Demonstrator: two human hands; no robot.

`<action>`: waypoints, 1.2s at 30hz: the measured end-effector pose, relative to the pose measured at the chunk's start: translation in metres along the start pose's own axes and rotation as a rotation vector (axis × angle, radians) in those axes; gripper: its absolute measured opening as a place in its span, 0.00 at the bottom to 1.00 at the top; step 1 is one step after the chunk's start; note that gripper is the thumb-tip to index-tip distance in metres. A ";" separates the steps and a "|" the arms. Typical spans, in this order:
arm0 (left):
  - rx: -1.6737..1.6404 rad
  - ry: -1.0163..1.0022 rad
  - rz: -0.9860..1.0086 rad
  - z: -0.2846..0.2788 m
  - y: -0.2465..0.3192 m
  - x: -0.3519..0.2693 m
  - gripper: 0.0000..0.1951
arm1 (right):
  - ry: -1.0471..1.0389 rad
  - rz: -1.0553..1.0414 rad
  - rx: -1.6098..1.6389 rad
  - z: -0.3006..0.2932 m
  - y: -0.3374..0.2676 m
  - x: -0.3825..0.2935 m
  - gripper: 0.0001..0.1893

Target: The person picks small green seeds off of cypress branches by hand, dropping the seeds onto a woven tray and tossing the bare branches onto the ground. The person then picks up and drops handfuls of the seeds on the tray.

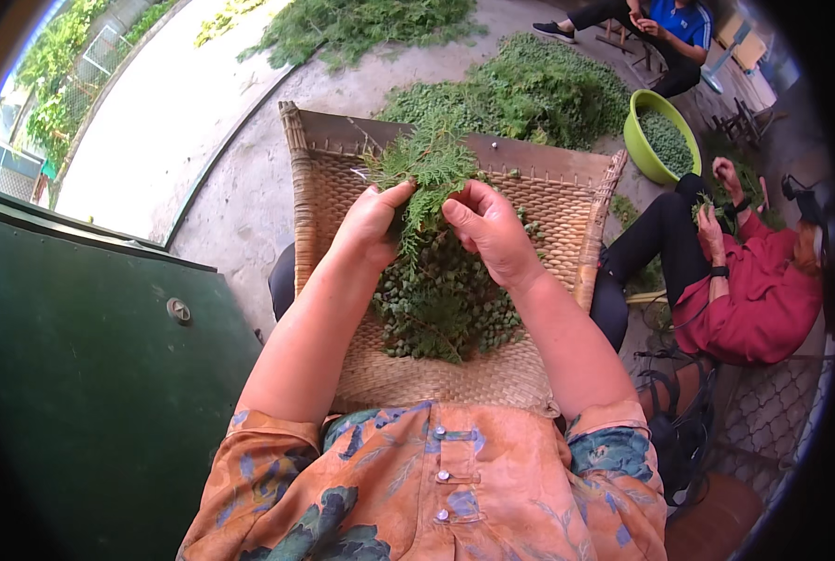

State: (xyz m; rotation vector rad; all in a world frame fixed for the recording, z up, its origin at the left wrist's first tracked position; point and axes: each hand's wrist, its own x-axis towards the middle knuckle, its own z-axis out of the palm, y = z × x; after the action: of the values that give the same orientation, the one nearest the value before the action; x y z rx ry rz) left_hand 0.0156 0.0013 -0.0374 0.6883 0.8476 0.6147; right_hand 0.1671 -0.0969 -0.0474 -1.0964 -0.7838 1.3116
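My left hand (377, 223) grips the stem side of a green conifer sprig (435, 165) with flat, scaly leaves, like arborvitae. At the right side of the same sprig, my right hand (491, 231) pinches the foliage between thumb and forefinger; whether a cone sits between the fingertips is hidden. Both hands hover over a woven wicker scoop basket (558, 210) resting on my lap. Inside it, below the hands, lies a heap of small green cones (452, 301) mixed with leafy bits.
Beyond the basket, a large pile of cones and branches (530, 91) covers the concrete floor. A lime-green tub (635, 144) holds cones. One person in red (747, 301) sits at my right with a sprig; another in blue (680, 28) sits farther back. A green metal panel (109, 365) stands at left.
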 end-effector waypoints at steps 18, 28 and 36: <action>-0.033 -0.042 0.013 0.002 0.003 -0.001 0.08 | -0.050 -0.076 0.173 -0.002 0.008 -0.005 0.10; -0.041 -0.033 0.061 0.005 0.002 -0.004 0.08 | -0.234 0.042 0.221 -0.010 0.001 -0.007 0.10; -0.126 0.030 0.089 -0.009 0.002 0.007 0.08 | -0.241 0.122 0.389 -0.026 -0.020 -0.004 0.10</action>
State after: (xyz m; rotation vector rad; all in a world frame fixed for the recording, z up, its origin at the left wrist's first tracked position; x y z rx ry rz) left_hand 0.0115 0.0100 -0.0431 0.6061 0.8014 0.7539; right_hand 0.1976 -0.1041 -0.0365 -0.6926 -0.6068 1.6396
